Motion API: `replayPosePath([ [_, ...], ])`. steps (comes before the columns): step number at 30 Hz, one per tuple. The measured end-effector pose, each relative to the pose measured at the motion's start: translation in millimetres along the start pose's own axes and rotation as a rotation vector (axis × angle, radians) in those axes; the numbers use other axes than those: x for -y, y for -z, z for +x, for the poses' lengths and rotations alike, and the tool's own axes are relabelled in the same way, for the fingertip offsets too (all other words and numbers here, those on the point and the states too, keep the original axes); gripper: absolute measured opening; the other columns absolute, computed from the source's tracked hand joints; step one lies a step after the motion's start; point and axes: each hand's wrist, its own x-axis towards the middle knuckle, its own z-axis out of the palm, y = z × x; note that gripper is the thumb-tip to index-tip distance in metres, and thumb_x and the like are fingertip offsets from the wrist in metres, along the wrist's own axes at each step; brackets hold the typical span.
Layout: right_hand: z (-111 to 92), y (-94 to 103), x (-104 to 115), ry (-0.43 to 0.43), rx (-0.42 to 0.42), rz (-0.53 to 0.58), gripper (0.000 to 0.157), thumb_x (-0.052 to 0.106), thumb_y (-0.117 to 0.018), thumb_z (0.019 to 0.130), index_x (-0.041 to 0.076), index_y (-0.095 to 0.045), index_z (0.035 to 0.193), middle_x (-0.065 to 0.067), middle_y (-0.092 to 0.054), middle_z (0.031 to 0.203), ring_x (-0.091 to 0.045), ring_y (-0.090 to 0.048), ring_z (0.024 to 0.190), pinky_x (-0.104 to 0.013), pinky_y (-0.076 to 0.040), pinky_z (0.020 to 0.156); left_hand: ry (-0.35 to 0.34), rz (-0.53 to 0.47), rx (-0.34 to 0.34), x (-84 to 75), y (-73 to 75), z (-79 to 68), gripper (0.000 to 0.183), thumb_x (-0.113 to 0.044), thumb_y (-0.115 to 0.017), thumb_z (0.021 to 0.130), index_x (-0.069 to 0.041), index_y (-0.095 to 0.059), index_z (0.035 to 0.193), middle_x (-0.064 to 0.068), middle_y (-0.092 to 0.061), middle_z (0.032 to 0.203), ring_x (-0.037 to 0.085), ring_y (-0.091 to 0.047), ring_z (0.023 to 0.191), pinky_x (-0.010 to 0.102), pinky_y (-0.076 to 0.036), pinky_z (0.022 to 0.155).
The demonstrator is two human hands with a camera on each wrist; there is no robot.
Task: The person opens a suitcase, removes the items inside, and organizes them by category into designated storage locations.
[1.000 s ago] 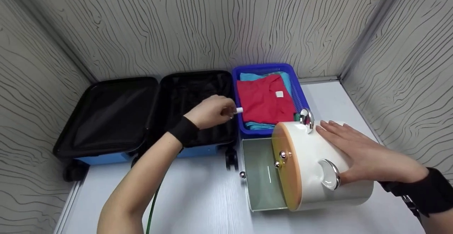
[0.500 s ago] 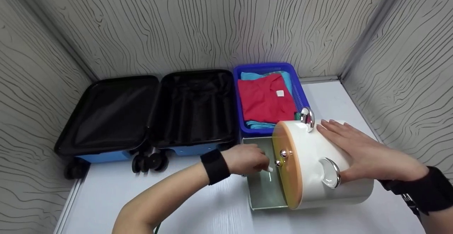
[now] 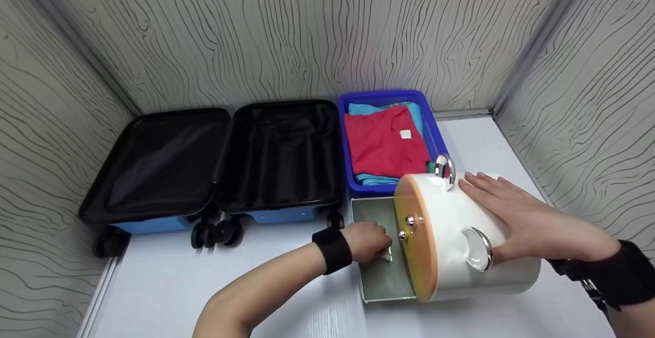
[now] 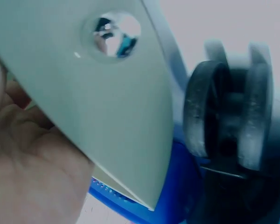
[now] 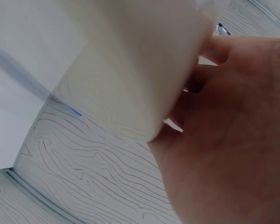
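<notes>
In the head view, my left hand (image 3: 366,241) reaches down into the pulled-out drawer (image 3: 368,289). Its fingers pinch a small white item (image 3: 388,255), mostly hidden by the hand. The left wrist view has the drawer's pale front wall (image 4: 112,102) with a chrome knob (image 4: 116,33) beside the palm (image 4: 32,163). My right hand (image 3: 532,225) rests with outstretched fingers on the rounded white case (image 3: 455,210), whose front panel is orange. The thumb lies by the case's lower chrome handle (image 3: 478,249); in the right wrist view, the palm (image 5: 233,130) is against the case.
An open black-lined suitcase (image 3: 284,159) with blue sides lies at the left, its wheels (image 3: 220,233) toward me. A blue basket (image 3: 435,138) holding a folded red garment (image 3: 384,143) and turquoise cloth stands behind the case. Wood-patterned walls enclose the table (image 3: 286,287).
My left hand has moved from over the suitcase and basket edge, right and toward me, down into the drawer with the small white item. The right hand has stayed on the case.
</notes>
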Motion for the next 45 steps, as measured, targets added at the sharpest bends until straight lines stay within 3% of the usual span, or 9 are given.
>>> replayPosePath([
  [5, 0, 0.9, 1, -0.017, 0.016, 0.019, 0.127, 0.051, -0.092, 0.063, 0.009, -0.026, 0.163, -0.017, -0.028, 0.165, -0.041, -0.022, 0.151, -0.022, 0.001, 0.120, 0.046, 0.001, 0.016, -2.3, -1.4, 6.7, 0.012, -0.018, -0.076, 0.086, -0.019, -0.067, 0.079, -0.003, -0.065, 0.083, 0.016, -0.061, 0.076, 0.029, -0.048, 0.061],
  [12, 0, 1.8, 2, -0.021, 0.013, 0.020, 0.126, 0.050, -0.091, 0.062, 0.009, -0.027, 0.163, -0.017, -0.028, 0.165, -0.041, -0.023, 0.151, -0.022, 0.000, 0.121, 0.056, 0.043, 0.017, -4.8, -8.0, 9.2, 0.011, -0.028, -0.071, 0.095, -0.020, -0.072, 0.089, 0.000, -0.065, 0.092, 0.018, -0.062, 0.081, 0.031, -0.051, 0.062],
  [20, 1, 2.3, 1, -0.011, 0.017, 0.034, 0.127, 0.057, -0.090, 0.064, 0.009, -0.026, 0.163, -0.017, -0.028, 0.165, -0.041, -0.022, 0.151, -0.018, 0.003, 0.118, 0.047, 0.074, -0.012, -5.7, -8.1, 4.2, 0.011, -0.031, -0.077, 0.090, -0.022, -0.071, 0.086, -0.003, -0.063, 0.089, 0.015, -0.061, 0.078, 0.029, -0.048, 0.058],
  [24, 2, 1.1, 1, -0.011, 0.018, 0.029, 0.127, 0.055, -0.091, 0.063, 0.007, -0.027, 0.162, -0.017, -0.028, 0.165, -0.042, -0.022, 0.151, -0.019, 0.003, 0.119, 0.047, 0.053, -0.115, -4.7, -1.0, -8.9, 0.013, -0.034, -0.078, 0.088, -0.023, -0.072, 0.090, -0.004, -0.064, 0.089, 0.015, -0.061, 0.078, 0.029, -0.049, 0.059],
  [27, 1, 0.6, -1, -0.010, 0.016, 0.027, 0.127, 0.052, -0.092, 0.063, 0.006, -0.027, 0.162, -0.017, -0.029, 0.165, -0.042, -0.022, 0.151, -0.019, 0.003, 0.119, 0.083, -0.034, -0.227, -2.0, 6.4, -24.6, 0.011, -0.031, -0.077, 0.089, -0.022, -0.073, 0.095, -0.005, -0.065, 0.092, 0.015, -0.061, 0.081, 0.029, -0.049, 0.063],
  [30, 0, 0.5, -2, -0.006, 0.014, 0.026, 0.127, 0.051, -0.091, 0.062, 0.007, -0.026, 0.162, -0.017, -0.028, 0.165, -0.042, -0.022, 0.151, -0.019, 0.003, 0.119, 0.153, -0.124, -0.335, 2.7, 9.7, -43.7, 0.011, -0.027, -0.074, 0.090, -0.020, -0.073, 0.099, -0.005, -0.065, 0.094, 0.016, -0.061, 0.084, 0.029, -0.050, 0.068],
  [34, 0, 0.1, -2, 0.009, 0.003, 0.013, 0.128, 0.053, -0.091, 0.062, 0.006, -0.028, 0.162, -0.018, -0.029, 0.164, -0.042, -0.024, 0.150, -0.016, 0.004, 0.117, 0.280, -0.241, -0.428, 10.1, -0.7, -72.4, 0.011, -0.021, -0.072, 0.091, -0.018, -0.070, 0.102, -0.004, -0.065, 0.095, 0.015, -0.060, 0.084, 0.029, -0.051, 0.071],
  [39, 0, 0.3, -2, 0.018, 0.001, 0.008, 0.127, 0.049, -0.092, 0.061, 0.007, -0.028, 0.162, -0.019, -0.030, 0.164, -0.042, -0.024, 0.150, -0.015, 0.005, 0.116, 0.424, -0.423, -0.410, 12.8, -25.4, -96.8, 0.017, -0.020, -0.074, 0.092, -0.015, -0.069, 0.108, -0.003, -0.067, 0.099, 0.014, -0.062, 0.088, 0.029, -0.052, 0.073],
  [45, 2, 0.1, -2, 0.005, 0.014, 0.021, 0.127, 0.051, -0.092, 0.062, 0.008, -0.026, 0.163, -0.019, -0.029, 0.164, -0.042, -0.023, 0.150, -0.017, 0.004, 0.118, 0.486, -0.482, -0.344, 9.6, -46.1, -99.5, 0.028, -0.026, -0.076, 0.090, -0.013, -0.072, 0.114, 0.000, -0.073, 0.100, 0.018, -0.067, 0.091, 0.033, -0.055, 0.073],
])
